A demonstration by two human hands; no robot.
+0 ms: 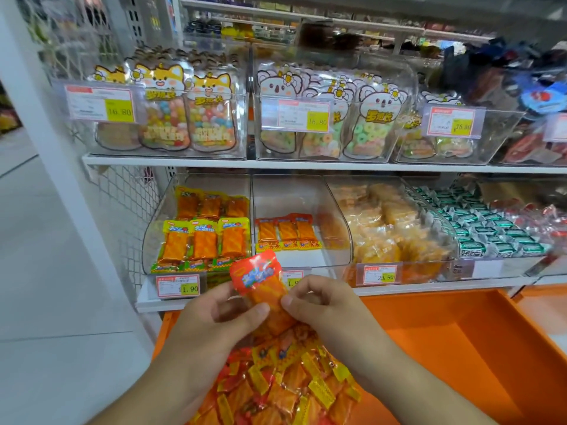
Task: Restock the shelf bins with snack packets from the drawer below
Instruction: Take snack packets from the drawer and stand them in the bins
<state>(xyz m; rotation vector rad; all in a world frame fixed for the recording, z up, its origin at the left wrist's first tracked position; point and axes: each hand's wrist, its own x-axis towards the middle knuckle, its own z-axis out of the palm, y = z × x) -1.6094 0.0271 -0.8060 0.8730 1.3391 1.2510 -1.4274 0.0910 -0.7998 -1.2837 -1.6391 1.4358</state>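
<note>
A red-topped snack packet (257, 279) stands upright between my hands, just below the lower shelf. My left hand (211, 320) pinches its lower left side and my right hand (325, 305) pinches its right side. Under my hands lies a heap of red and yellow snack packets (282, 381) in the open orange drawer (445, 332). Straight ahead, a clear bin (334, 216) holds three red packets (287, 233) in a row. The clear bin to its left (153, 228) holds several yellow-topped packets (204, 237).
More clear bins to the right hold pale orange snacks (383, 222) and green-wrapped sweets (478, 222). The shelf above carries bins of animal-shaped candy bags (184, 111). Price tags (177, 286) line the shelf edge. A white post and wire mesh stand at the left.
</note>
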